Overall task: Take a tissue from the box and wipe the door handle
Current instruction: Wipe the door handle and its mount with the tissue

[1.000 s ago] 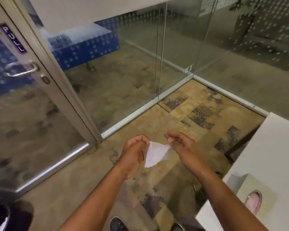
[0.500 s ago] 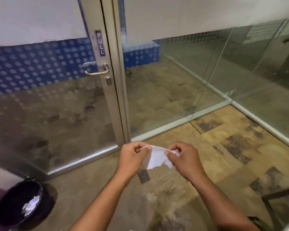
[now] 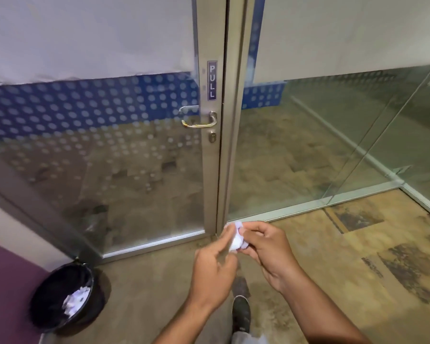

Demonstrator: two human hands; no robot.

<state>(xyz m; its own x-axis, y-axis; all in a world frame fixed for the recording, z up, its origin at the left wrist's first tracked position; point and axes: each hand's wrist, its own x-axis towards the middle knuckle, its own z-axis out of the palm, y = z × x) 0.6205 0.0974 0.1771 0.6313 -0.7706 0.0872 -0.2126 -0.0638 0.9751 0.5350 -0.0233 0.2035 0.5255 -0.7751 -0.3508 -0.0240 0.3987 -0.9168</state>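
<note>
The tissue (image 3: 236,238) is in front of the person's body, low in the view, between the two hands and well apart from the door handle (image 3: 199,119), which sits higher up on the metal frame of the glass door (image 3: 210,170). The right hand (image 3: 268,252) has its fingers curled and pinches the crumpled white paper from the right side; the left hand (image 3: 215,271) is half closed, and its fingertips seem to touch the tissue from the left, but motion blur makes it hard to tell how firm this hold is. The tissue looks bunched into a small wad, not flat. I judge that it is very light and soft, with no stiffness, so it will take any shape the fingers give, and it can tear if it is pulled hard or rubbed over a sharp edge. A good way is probably to keep it folded in several layers and press it with the finger pads around the bar of the handle. The handle is a curved metal lever, smooth and shiny, fixed to the frame under the PULL sign (image 3: 212,80), so the paper should slide on it easily. A black bin (image 3: 47,311) with crumpled paper inside stands on the floor at the left, near the door.
</note>
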